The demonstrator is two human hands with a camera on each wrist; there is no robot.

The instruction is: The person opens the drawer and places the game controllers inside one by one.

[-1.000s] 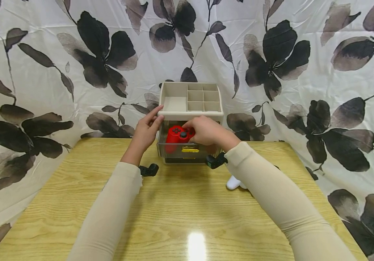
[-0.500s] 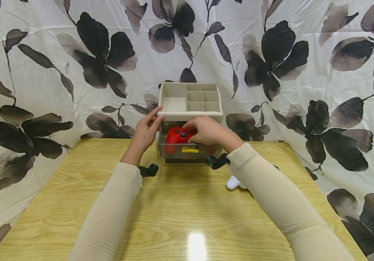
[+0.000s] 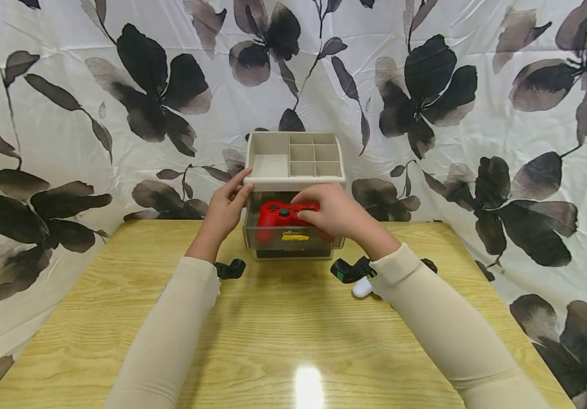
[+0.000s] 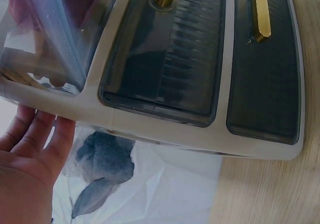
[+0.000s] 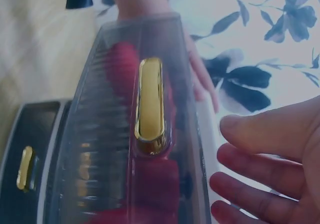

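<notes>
Resting the left hand (image 3: 221, 210) at the upper left corner of the box (image 3: 298, 183), touching its edge with nearly straight fingers, slightly spread and gripping nothing. In the left wrist view, laying those fingers against the outer side of the box. Holding the right hand (image 3: 336, 211) over the pulled-out drawer (image 3: 319, 243) at the front of the box, loosely bending the fingers, leaving a gap between thumb and forefinger and gripping nothing. Not being able to tell whether touching the controller (image 3: 273, 215) with the fingertips.

Seeing the red controller lying face up inside that drawer, in front of the box's top and just beside the right fingers, with its grips pointing toward the gold handle (image 3: 295, 236) side. Seeing two closed lower drawers (image 4: 195, 73) in the box, beneath the pulled-out one.

Wearing cream sleeves (image 3: 170, 324) and a black camera (image 3: 352, 270) at each wrist, in front of the box. Seeing a white thing (image 3: 362, 288) on the table (image 3: 283, 329), right of the box and partly hidden by a sleeve; a black thing (image 3: 429, 264) farther right; and flowered cloth (image 3: 165, 34) behind the box.
</notes>
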